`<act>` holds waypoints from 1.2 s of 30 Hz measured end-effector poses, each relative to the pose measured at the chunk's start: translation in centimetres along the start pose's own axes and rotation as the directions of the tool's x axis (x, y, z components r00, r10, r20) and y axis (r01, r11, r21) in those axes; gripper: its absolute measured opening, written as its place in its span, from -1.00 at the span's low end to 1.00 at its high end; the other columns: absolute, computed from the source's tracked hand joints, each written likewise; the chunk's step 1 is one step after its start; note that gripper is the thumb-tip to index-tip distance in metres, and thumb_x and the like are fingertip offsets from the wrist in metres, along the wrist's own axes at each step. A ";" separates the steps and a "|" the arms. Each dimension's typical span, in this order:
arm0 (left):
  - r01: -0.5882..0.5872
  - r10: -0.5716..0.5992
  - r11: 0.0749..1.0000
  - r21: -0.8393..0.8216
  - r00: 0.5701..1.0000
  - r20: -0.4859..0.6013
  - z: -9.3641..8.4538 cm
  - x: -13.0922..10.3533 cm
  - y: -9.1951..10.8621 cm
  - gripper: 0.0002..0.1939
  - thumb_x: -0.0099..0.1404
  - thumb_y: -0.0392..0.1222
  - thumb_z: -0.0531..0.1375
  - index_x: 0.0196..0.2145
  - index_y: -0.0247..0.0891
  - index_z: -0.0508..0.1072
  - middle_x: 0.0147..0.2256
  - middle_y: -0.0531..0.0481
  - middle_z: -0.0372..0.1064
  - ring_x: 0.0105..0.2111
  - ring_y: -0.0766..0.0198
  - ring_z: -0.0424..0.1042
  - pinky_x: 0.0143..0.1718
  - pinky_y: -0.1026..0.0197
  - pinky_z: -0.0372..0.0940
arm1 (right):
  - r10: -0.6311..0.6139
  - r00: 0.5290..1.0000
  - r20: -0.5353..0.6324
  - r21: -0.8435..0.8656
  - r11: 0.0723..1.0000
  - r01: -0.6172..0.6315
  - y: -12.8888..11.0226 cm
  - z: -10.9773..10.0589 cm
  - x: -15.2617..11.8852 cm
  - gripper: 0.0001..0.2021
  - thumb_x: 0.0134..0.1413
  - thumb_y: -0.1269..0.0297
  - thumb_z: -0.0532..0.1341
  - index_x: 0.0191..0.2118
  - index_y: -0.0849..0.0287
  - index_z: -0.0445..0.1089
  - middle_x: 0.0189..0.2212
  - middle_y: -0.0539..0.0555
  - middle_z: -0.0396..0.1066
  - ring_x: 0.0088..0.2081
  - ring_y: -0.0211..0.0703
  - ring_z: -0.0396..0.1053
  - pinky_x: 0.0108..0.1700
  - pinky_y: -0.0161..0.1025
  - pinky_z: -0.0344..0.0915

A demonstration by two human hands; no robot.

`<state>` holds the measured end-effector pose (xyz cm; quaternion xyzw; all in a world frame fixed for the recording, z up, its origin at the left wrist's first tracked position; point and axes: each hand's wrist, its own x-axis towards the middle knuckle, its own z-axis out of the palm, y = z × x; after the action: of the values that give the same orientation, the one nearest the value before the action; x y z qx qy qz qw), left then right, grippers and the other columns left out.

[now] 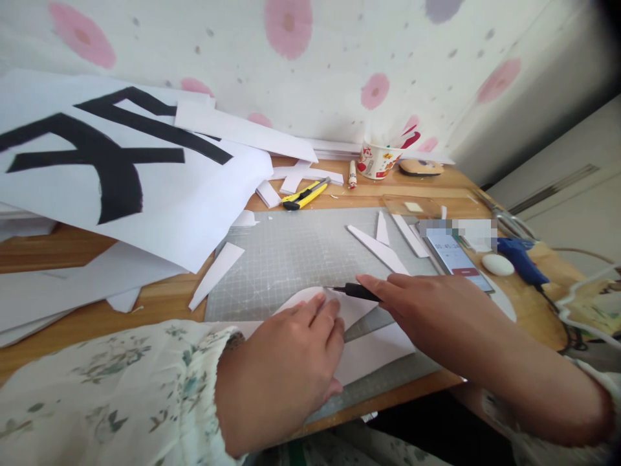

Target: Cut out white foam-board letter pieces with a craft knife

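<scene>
White paper sheet (pixel 373 353), near grey cutting mat's (pixel 291 259) front edge: pinned flat by left hand (pixel 286 369); black-handled craft knife (pixel 356 292) grasped by right hand (pixel 436 310); steady strokes advised.

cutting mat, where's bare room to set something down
The cutting mat is bare in its upper middle, between the yellow utility knife and the left hand. Its right side is crowded: paper strips, phone, right hand holding a craft knife. Left: loose sheets.
</scene>
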<state>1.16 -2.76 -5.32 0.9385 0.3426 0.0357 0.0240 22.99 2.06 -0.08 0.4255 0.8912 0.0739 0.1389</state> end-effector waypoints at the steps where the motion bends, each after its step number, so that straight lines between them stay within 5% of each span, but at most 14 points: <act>1: -0.003 0.003 1.000 -0.002 1.000 0.001 0.0 0.0 0.0 -0.37 0.27 0.10 0.16 0.11 -0.46 0.33 0.18 -0.38 0.21 0.16 -0.15 0.23 0.11 -0.11 0.25 | -0.001 1.000 -0.001 -0.009 1.000 0.001 -0.1 -0.1 0.0 -0.41 -0.02 0.57 0.11 0.14 -0.06 0.21 -0.44 -0.06 0.46 -0.48 -0.18 0.47 -0.55 -0.23 -0.24; 21: 0.040 -0.034 0.997 -0.060 0.995 0.094 -0.2 0.1 0.0 -0.38 0.30 0.04 0.13 0.18 -0.45 0.26 0.24 -0.41 0.11 0.22 -0.17 0.16 0.16 -0.13 0.21 | -0.022 0.999 -0.048 -0.130 0.991 0.016 -0.8 -1.1 -0.7 -0.47 -0.11 0.58 0.08 0.04 0.12 0.36 -0.59 -0.04 0.45 -0.64 -0.03 0.44 -0.58 -0.21 -0.33; 36: 0.062 -0.048 0.995 -0.079 0.985 0.166 -0.8 0.4 0.0 -0.37 0.30 0.02 0.13 0.20 -0.44 0.24 0.26 -0.42 0.06 0.24 -0.19 0.12 0.17 -0.14 0.20 | 0.044 0.998 -0.036 -0.178 0.983 -0.050 -2.3 -1.2 -1.4 -0.38 -0.16 0.53 0.18 0.14 0.24 0.33 -0.62 -0.02 0.46 -0.66 -0.08 0.43 -0.65 -0.22 -0.08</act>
<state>1.36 -2.48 -4.48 0.9265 0.3636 -0.0280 0.0926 21.73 -0.50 0.69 0.4312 0.8727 0.1636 0.1604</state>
